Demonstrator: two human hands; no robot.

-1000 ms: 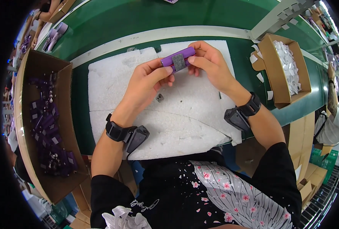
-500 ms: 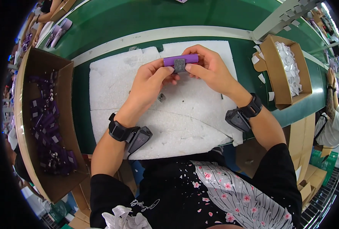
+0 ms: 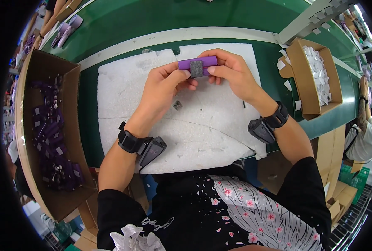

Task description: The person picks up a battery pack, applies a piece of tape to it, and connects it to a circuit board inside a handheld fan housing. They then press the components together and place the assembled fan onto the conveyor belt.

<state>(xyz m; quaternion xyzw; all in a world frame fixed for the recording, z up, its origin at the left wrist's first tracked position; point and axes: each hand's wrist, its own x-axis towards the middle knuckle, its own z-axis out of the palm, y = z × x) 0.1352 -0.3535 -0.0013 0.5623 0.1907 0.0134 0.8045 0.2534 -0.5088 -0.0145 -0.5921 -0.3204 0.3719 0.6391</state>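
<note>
Above the far part of a white foam board [image 3: 131, 98], both my hands hold a pair of purple battery-like cylinders [image 3: 209, 61], lying sideways. A square grey foam pad [image 3: 196, 68] sits across their middle. My left hand [image 3: 161, 85] closes on the left end, its thumb at the pad's lower left edge. At the other end, my right hand [image 3: 235, 76] grips with fingers behind and thumb in front, a little apart from the pad. A small dark grey piece [image 3: 177, 105] rests on the board below the cylinders.
An open cardboard box [image 3: 73, 121] at left holds many purple cylinders with white labels. Another carton [image 3: 299, 79] at right contains white slips, with several loose slips beside it. Lilac objects [image 3: 64, 32] lie at the far left. A metal post [image 3: 297, 27] stands far right.
The cylinders have tipped slightly, showing more of the lower one. My right thumb has shifted right, away from the pad. My left hand stays on the left end.
</note>
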